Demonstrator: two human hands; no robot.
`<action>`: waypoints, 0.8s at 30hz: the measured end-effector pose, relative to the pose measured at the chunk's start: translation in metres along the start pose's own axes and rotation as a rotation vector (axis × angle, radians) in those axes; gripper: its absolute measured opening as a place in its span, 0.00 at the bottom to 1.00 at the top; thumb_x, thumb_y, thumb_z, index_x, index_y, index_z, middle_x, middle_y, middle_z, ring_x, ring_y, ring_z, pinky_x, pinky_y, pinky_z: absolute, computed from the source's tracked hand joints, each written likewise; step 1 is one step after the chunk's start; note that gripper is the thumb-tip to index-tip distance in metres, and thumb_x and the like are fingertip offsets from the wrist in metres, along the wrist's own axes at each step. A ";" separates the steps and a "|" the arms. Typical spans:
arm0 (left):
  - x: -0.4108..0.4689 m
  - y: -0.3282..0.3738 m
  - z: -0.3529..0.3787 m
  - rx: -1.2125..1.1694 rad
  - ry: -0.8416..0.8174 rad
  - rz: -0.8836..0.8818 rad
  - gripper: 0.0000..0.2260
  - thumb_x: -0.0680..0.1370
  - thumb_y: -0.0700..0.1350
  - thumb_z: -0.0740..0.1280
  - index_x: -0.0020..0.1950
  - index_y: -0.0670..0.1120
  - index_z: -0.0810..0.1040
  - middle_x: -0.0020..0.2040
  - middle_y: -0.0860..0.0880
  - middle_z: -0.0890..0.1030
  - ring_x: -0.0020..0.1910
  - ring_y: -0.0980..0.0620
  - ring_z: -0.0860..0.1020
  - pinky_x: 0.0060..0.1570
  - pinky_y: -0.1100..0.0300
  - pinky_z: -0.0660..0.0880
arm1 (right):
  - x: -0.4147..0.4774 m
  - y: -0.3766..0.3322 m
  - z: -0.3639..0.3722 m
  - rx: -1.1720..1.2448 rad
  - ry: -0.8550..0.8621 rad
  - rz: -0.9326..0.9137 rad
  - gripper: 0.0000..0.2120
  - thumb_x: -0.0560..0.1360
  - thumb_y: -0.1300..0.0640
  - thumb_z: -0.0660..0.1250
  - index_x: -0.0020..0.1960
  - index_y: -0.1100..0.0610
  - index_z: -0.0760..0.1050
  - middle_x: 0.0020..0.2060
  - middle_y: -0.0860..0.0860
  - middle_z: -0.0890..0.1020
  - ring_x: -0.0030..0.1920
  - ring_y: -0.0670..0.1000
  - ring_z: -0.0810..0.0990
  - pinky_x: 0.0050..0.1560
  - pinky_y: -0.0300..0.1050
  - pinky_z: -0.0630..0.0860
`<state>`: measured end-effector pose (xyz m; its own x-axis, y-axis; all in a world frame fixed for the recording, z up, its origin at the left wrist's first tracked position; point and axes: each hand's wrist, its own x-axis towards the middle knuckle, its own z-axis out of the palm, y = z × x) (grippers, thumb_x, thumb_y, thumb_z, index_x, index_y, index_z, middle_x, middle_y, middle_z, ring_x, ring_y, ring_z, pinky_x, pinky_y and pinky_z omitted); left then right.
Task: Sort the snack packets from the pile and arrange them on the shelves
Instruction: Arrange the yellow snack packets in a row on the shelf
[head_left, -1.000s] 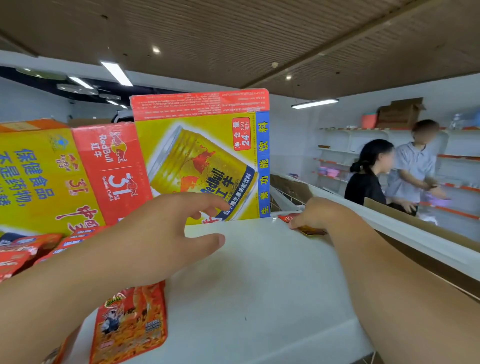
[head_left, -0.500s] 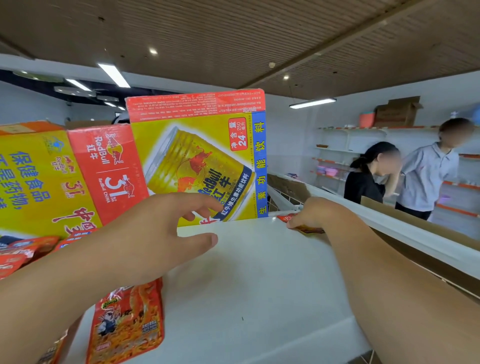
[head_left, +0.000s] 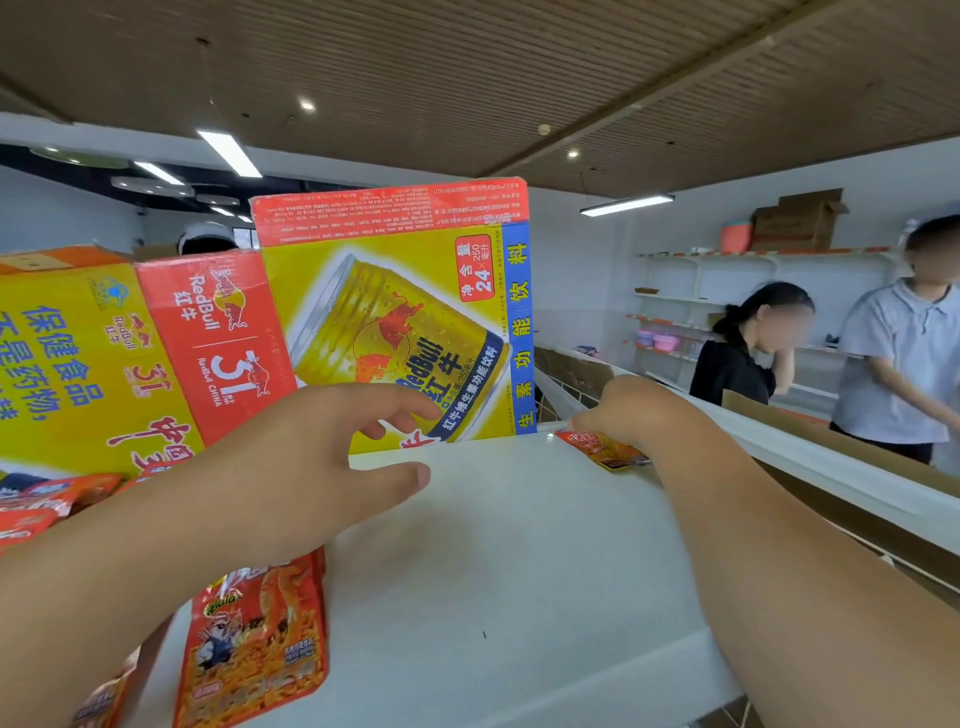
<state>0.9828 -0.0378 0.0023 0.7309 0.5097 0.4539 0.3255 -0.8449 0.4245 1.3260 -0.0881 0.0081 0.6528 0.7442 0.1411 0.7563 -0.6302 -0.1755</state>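
My right hand (head_left: 631, 410) at far edge of white shelf (head_left: 509, 545), grip pinching red snack packet (head_left: 602, 449) flat beside RedBull carton (head_left: 395, 322). My left hand (head_left: 311, 467) hovering, fingers spread, above second packet (head_left: 260, 639).

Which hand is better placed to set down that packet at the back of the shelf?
The right hand: it is already on the small packet at the shelf's far edge. The left hand hovers open, nearer the Red Bull carton.
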 end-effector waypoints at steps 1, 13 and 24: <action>0.000 0.000 0.000 0.001 -0.002 0.000 0.19 0.72 0.62 0.69 0.63 0.72 0.74 0.57 0.72 0.76 0.59 0.71 0.72 0.55 0.60 0.76 | 0.001 -0.001 0.000 -0.002 0.002 -0.006 0.21 0.75 0.37 0.68 0.42 0.56 0.72 0.37 0.51 0.75 0.36 0.48 0.73 0.34 0.43 0.68; 0.004 -0.005 -0.008 0.107 0.005 -0.039 0.18 0.75 0.61 0.69 0.64 0.72 0.72 0.59 0.68 0.76 0.56 0.63 0.76 0.55 0.57 0.75 | -0.038 -0.041 -0.017 0.073 -0.041 -0.361 0.17 0.74 0.39 0.71 0.55 0.50 0.81 0.51 0.50 0.82 0.52 0.52 0.80 0.54 0.48 0.76; -0.012 0.006 -0.026 0.408 0.074 0.052 0.25 0.77 0.59 0.68 0.74 0.61 0.69 0.68 0.55 0.76 0.67 0.50 0.73 0.63 0.52 0.73 | -0.134 -0.105 -0.036 0.221 0.054 -0.534 0.18 0.75 0.41 0.71 0.63 0.45 0.78 0.52 0.43 0.80 0.46 0.45 0.80 0.38 0.40 0.72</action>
<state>0.9608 -0.0451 0.0196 0.7123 0.4627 0.5277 0.5113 -0.8572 0.0614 1.1602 -0.1299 0.0426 0.1886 0.9302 0.3149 0.9586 -0.1047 -0.2647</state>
